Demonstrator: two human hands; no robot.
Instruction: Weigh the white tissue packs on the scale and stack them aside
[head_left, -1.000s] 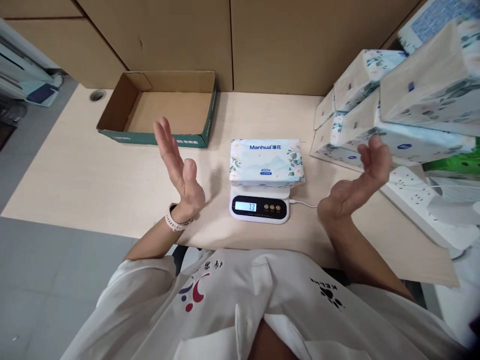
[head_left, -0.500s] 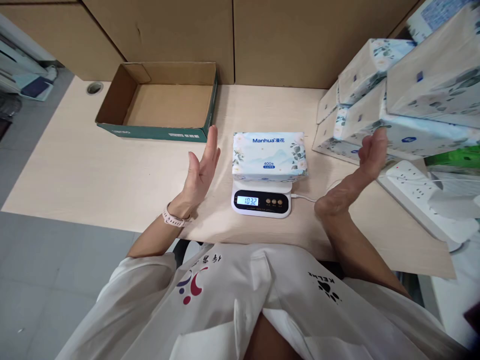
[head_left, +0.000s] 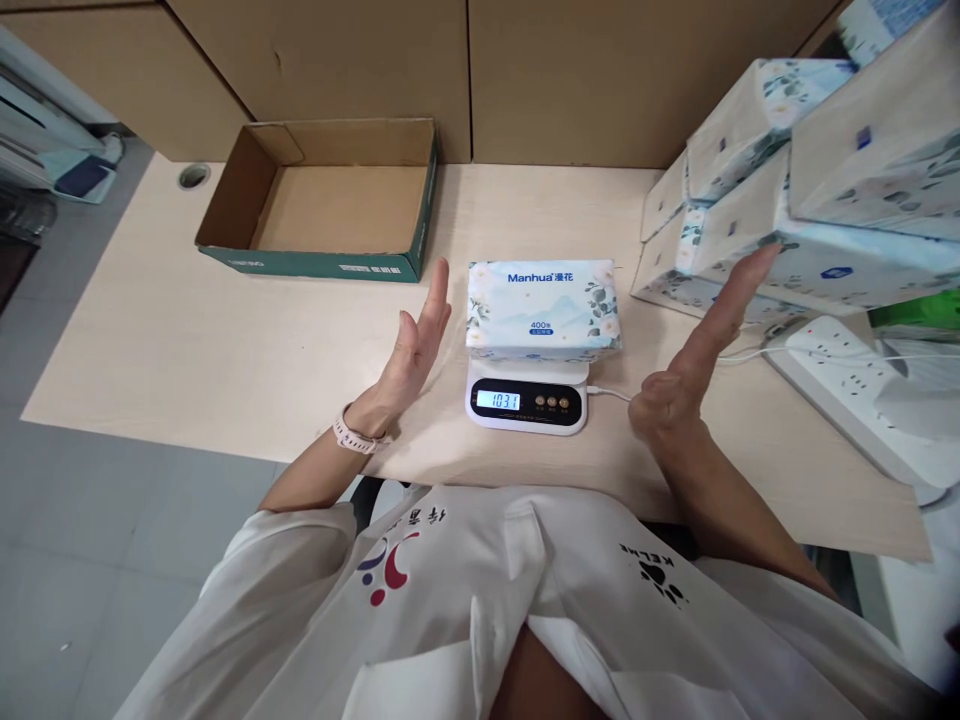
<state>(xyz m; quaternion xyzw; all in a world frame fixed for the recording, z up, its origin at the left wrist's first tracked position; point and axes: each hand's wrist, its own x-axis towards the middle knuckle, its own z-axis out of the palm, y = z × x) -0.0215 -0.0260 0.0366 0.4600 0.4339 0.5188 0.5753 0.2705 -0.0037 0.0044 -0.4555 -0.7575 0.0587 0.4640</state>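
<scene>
Because a touch would presumably add load, I hold both hands off the scale [head_left: 525, 423]: left hand [head_left: 412, 358] open and straight-fingered to the scale's left, right hand [head_left: 690, 350] likewise to its right, neither gripping anything. Tissue pack [head_left: 543, 315] lies on the scale's platform, set behind the display [head_left: 499, 401], probably to leave it readable: 1031, decimal point unclear. Open carton [head_left: 315, 264]: behind-left of the scale.

Scale [head_left: 526, 401] and box [head_left: 311, 263] on table [head_left: 217, 350]
</scene>
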